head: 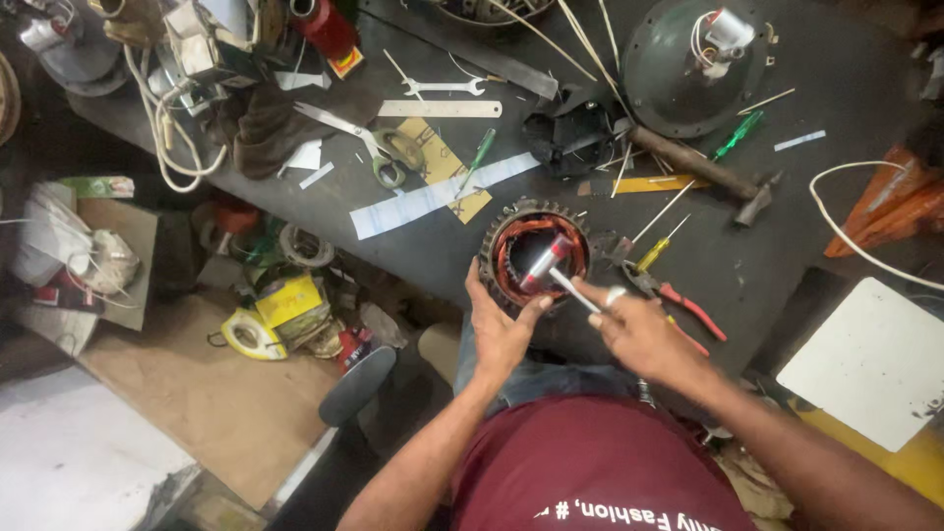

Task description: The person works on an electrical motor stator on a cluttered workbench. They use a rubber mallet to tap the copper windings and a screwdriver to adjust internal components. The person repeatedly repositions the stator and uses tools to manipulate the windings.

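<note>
Seen from above, a dark counter (787,256) crowded with tools; near its front edge, a round motor stator (534,258) with copper-coloured windings inside a toothed metal ring. Left hand (500,329) at the stator's near rim, fingers up against the left side of the ring, thumb reaching toward the centre; grip partly curled round the rim, touching it. Right hand (639,334) just to the right, grip pinched on a small hammer (551,267) by its pale thin handle, metal head lying tilted inside the stator's opening over the windings; a ring on one finger.

Just beside the right hand, red-handled pliers (688,307) and a yellow-handled screwdriver (657,251); farther back on the right, a large wooden-handled hammer (703,169) and a green screwdriver (739,134); behind those, a dark round motor cover (669,79) with white wires. To the left of the stator, a long white paper strip (433,197), scissors (379,146) with green handles, a steel ruler (440,108) and a spanner (447,87). On the floor at left, rolls of tape and clutter, too jumbled to tell apart.
</note>
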